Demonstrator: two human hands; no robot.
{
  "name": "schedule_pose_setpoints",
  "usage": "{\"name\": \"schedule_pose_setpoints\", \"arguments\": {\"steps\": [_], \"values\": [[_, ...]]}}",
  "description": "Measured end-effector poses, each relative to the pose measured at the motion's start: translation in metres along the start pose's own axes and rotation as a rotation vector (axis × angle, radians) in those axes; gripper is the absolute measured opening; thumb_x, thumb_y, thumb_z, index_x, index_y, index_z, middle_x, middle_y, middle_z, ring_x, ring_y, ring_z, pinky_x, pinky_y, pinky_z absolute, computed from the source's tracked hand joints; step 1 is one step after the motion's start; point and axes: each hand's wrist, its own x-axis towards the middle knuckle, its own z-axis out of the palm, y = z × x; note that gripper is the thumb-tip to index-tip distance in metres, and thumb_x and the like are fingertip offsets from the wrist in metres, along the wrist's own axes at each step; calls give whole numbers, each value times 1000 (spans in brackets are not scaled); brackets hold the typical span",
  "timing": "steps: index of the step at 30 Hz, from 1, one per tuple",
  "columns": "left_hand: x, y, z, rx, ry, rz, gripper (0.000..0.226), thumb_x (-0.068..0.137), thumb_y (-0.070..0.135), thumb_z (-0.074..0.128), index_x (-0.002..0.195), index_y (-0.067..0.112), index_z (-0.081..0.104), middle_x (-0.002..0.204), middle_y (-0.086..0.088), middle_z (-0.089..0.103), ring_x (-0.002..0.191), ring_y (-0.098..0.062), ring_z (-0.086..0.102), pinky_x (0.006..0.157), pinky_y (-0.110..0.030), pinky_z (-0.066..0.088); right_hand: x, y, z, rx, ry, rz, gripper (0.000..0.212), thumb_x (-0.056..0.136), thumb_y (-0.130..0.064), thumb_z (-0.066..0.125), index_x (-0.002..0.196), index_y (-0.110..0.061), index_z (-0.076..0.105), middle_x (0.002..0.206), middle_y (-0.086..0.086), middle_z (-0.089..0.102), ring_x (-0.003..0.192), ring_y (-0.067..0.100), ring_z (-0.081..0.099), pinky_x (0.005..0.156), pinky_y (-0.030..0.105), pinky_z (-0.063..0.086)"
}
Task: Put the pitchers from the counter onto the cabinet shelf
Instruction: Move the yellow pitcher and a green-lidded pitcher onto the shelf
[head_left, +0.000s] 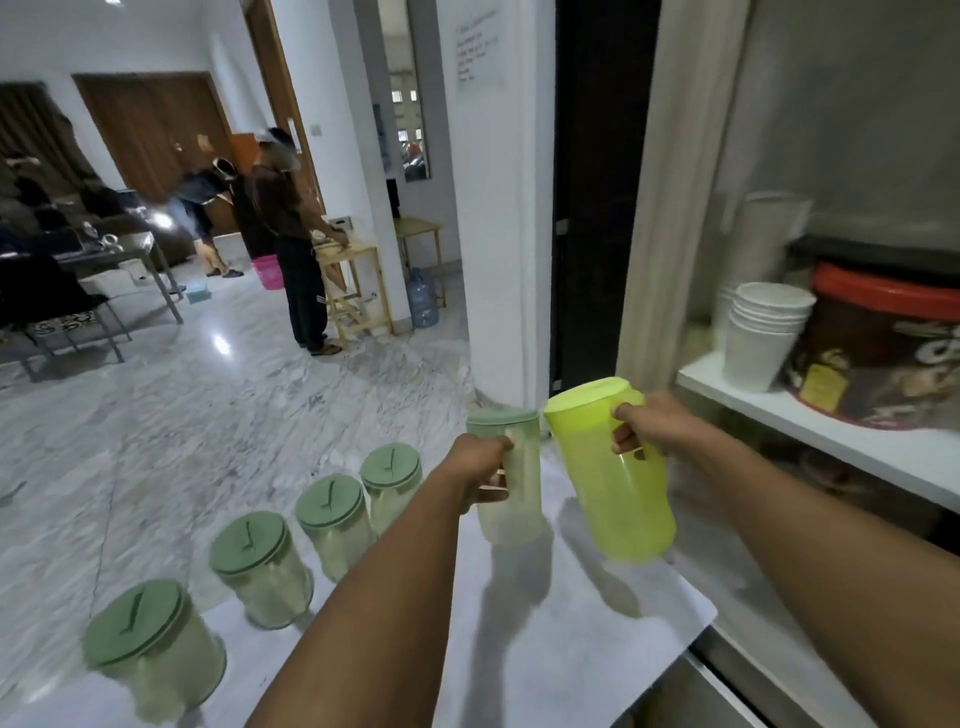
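Note:
My left hand grips the handle of a pale green pitcher with a sage lid, held just above the white counter. A bright yellow-green pitcher hangs tilted from my right hand, which is closed on its handle. The two pitchers almost touch at their tops. Several more pale pitchers with sage lids stand in a row along the counter's left edge. The white cabinet shelf lies to the right, slightly higher than both held pitchers.
On the shelf stand a stack of white cups and a brown tub with a red lid. A white pillar rises behind the counter. People stand by tables across the marble floor at the left.

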Motion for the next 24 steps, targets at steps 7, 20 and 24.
{"name": "schedule_pose_setpoints", "arguments": {"steps": [7,20,24], "values": [[-112,33,38,66,-228,158,29,95,25,60,111,1,64,103,-18,71,85,-30,71,77,-41,62,-153,-2,-91,64,175,-79,22,98,-18,54,105,3,57,79,22,66,56,29,70,59,36,51],[-316,122,237,418,-837,247,35,87,37,59,105,7,59,98,-16,57,87,-29,58,80,-37,52,-479,43,-370,-48,292,98,28,98,-28,56,94,-1,57,77,17,69,66,28,71,65,39,60],[-386,148,326,433,-988,324,41,89,37,56,115,5,58,109,-18,56,100,-32,56,85,-40,53,-566,69,-453,-5,454,110,26,99,-31,54,90,-7,53,70,13,67,55,21,69,54,32,59]]}}
